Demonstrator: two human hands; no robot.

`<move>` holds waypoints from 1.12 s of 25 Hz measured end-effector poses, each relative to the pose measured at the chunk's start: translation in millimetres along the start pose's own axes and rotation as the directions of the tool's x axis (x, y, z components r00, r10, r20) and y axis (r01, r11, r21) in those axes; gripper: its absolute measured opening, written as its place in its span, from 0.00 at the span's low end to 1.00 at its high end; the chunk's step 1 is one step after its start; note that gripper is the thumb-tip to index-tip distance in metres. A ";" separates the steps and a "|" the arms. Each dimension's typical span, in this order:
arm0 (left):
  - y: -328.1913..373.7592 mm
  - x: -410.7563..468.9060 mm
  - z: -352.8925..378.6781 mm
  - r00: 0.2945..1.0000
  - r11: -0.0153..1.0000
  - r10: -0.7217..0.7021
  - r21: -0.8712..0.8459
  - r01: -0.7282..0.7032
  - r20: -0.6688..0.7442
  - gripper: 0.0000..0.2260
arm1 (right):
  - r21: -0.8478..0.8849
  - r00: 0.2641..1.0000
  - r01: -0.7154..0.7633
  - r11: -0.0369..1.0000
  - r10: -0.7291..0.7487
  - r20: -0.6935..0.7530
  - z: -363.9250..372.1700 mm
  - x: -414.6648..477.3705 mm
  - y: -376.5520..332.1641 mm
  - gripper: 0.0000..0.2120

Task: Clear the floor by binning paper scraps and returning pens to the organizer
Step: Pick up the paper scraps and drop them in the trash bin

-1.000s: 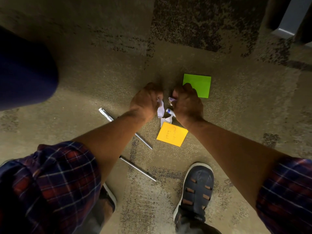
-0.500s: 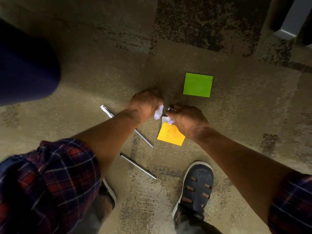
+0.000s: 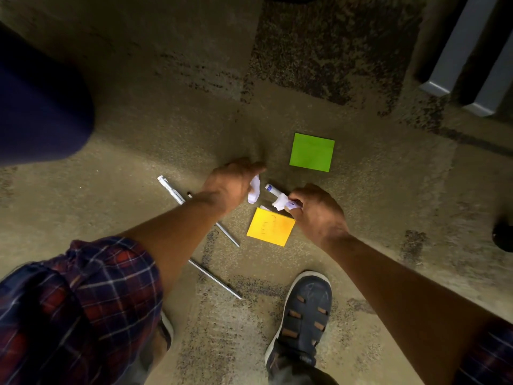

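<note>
My left hand [image 3: 230, 184] is closed around a crumpled white paper scrap [image 3: 254, 190] low over the carpet. My right hand [image 3: 319, 215] pinches another white scrap [image 3: 280, 203] together with a white pen with a blue band [image 3: 273, 189]. A yellow sticky note [image 3: 270, 227] with writing lies just below both hands, and a green sticky note [image 3: 312, 152] lies beyond them. A white pen [image 3: 170, 188] runs under my left forearm, its thin end [image 3: 228, 234] showing on the other side. A second thin silver pen [image 3: 216, 279] lies nearer my feet.
My sandalled right foot [image 3: 304, 309] stands below the yellow note. A dark blue rounded object [image 3: 36, 107] fills the left edge. Grey metal furniture legs [image 3: 458, 48] stand at the top right, and a small black object [image 3: 503, 237] sits at the right edge.
Both hands drew back toward me and apart from the green note, which is now fully uncovered. The white pen's blue-banded end now shows out of my right hand.
</note>
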State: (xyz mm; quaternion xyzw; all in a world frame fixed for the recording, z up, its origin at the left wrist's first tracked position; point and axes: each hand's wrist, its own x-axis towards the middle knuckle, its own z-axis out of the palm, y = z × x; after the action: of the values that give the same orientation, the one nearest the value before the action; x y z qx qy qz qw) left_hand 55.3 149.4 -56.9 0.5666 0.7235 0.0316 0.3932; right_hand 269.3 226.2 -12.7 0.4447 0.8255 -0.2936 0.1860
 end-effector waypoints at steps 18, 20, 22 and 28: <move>9.1 -58.8 28.3 0.964 0.794 -0.207 -0.547 0.264 0.166 0.05 | 0.155 0.958 -0.209 0.966 0.171 0.229 3.5 -13.9 -19.3 0.07; 12.7 -64.6 33.0 0.971 0.778 -0.166 -0.583 0.235 0.169 0.05 | 0.172 0.958 -0.254 0.952 0.223 0.182 11.1 -16.5 -19.4 0.06; 17.4 -71.5 36.9 0.974 0.794 -0.126 -0.571 0.211 0.186 0.05 | 0.198 0.955 -0.285 0.938 0.261 0.139 16.4 -17.1 -18.7 0.05; 19.9 -78.6 45.8 0.962 0.839 -0.174 -0.479 0.257 0.211 0.05 | 0.234 0.971 -0.184 0.955 0.140 0.193 35.1 -10.9 -36.1 0.08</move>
State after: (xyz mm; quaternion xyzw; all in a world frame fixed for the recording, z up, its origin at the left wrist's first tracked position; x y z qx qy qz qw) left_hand 102.7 71.8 -36.8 0.3602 0.7155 0.1289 0.5845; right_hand 246.3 181.0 -21.6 0.5035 0.7230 -0.4170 0.2233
